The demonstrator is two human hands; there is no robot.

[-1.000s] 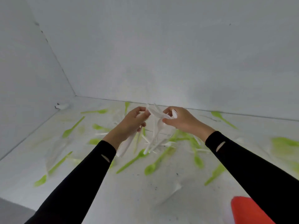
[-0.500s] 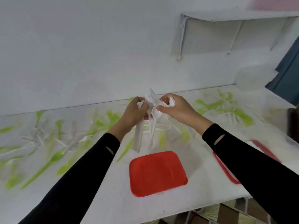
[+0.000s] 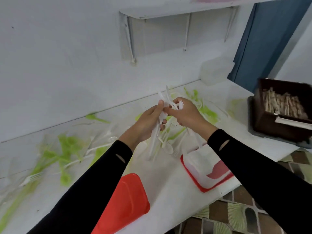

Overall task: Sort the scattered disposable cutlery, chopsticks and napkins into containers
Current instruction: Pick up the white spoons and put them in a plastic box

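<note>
My left hand [image 3: 145, 124] grips a bundle of white plastic cutlery [image 3: 154, 142] whose handles hang down toward the white counter [image 3: 168, 186]. My right hand [image 3: 187, 114] pinches the top ends of the same bundle, right beside the left hand. Below my right forearm stands a clear tub on a red lid [image 3: 204, 171]. A second red lid [image 3: 125, 203] lies near the counter's front edge. Green and white cutlery [image 3: 67, 149] lies scattered over the counter to the left and behind my hands [image 3: 207, 112].
A dark brown box of wooden chopsticks [image 3: 283, 112] sits on a grey tray at the right end. A clear container [image 3: 214, 71] stands against the back wall. A wall shelf [image 3: 168, 12] hangs above. Patterned floor [image 3: 236, 213] shows beyond the front edge.
My view has swung right: the chopstick box and the clear tub have come into sight. Both hands stay together on the white cutlery bundle, now more upright.
</note>
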